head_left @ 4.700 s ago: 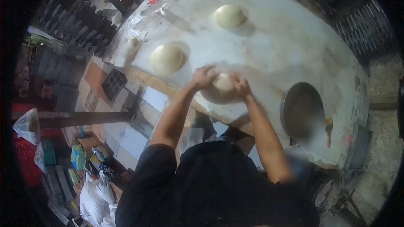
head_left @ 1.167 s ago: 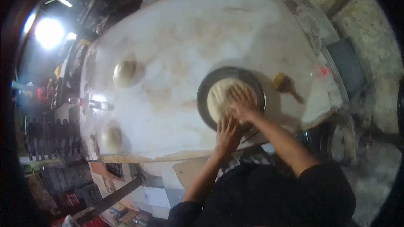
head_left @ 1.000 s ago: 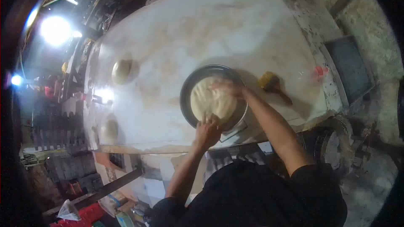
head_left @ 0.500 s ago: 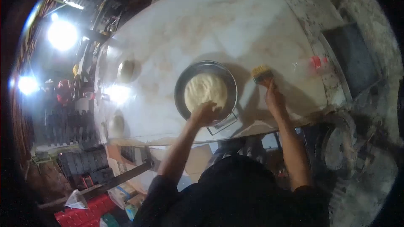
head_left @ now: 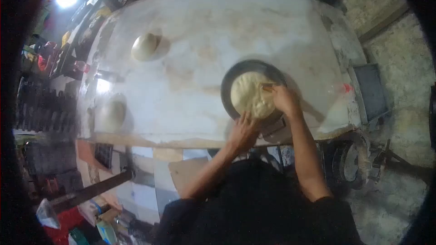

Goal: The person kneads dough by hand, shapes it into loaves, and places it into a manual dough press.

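A dark round pan (head_left: 228,81) stands near the table's front edge with pale, dimpled dough (head_left: 247,90) in it. My left hand (head_left: 245,131) is at the pan's near side, its fingers apart and their tips at the dough's lower edge. My right hand (head_left: 286,100) reaches over the pan's right side, closed on a brush (head_left: 269,87) held against the dough. Part of the brush is hidden by the hand. Beneath my hands, a wire handle (head_left: 274,129) sticks out from the pan toward the table edge.
Two pale rounded lumps, one farther back (head_left: 145,46) and one nearer (head_left: 111,112), lie on the left of the white table (head_left: 195,31). A clear bottle with a red cap (head_left: 348,88) lies at the right, beside a grey tray (head_left: 371,91).
My right hand has brought the brush from the table's right side to the dough. My left hand has drawn back to the dough's near edge. The camera view has shifted.
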### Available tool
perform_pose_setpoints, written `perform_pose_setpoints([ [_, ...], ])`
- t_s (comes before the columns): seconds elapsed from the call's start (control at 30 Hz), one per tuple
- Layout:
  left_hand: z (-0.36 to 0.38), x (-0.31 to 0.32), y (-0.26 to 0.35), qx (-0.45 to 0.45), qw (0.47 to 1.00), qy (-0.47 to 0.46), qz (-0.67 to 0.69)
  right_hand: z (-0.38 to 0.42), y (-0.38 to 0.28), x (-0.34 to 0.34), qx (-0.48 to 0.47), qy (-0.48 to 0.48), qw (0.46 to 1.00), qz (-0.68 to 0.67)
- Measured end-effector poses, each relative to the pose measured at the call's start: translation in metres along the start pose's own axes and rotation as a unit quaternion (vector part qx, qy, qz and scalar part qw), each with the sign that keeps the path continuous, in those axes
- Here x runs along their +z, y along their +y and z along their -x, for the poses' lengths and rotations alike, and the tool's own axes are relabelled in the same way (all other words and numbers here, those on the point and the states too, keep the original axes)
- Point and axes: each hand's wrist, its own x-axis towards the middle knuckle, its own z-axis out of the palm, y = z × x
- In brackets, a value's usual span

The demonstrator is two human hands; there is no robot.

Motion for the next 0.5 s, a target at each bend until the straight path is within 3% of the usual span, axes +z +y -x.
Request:
perform_pose_setpoints([
  [0.03,0.006,0.0,-0.015,0.037,0.996,0.046,0.07,-0.005,-0.017,0.0,0.012,0.081,0.997,-0.004],
  [0.07,0.013,-0.013,-0.023,0.03,0.995,0.027,0.087,-0.012,-0.018,0.021,0.014,0.097,0.994,0.047],
  [0.13,0.039,-0.039,-0.032,0.002,0.987,-0.03,0.157,-0.045,-0.01,0.051,0.032,-0.034,0.981,0.188],
  [0.17,0.053,-0.055,-0.051,-0.009,0.977,-0.06,0.206,-0.065,-0.019,0.03,0.05,-0.148,0.955,0.251],
  [0.2,0.073,-0.063,-0.062,-0.028,0.963,-0.104,0.246,-0.071,-0.026,0.016,0.058,-0.19,0.947,0.252],
  [0.3,0.094,-0.076,-0.099,-0.017,0.965,-0.105,0.241,-0.048,-0.033,0.052,-0.009,0.035,0.996,0.087],
  [0.37,0.095,-0.092,-0.108,-0.051,0.962,-0.108,0.247,-0.059,0.001,0.112,-0.051,0.077,0.989,0.116],
  [0.43,0.09,-0.104,-0.11,-0.099,0.952,-0.109,0.269,-0.047,-0.048,0.093,0.054,-0.042,0.991,0.112],
  [0.5,0.098,-0.102,-0.108,-0.092,0.961,-0.092,0.245,-0.025,-0.074,0.063,0.047,-0.099,0.985,0.13],
])
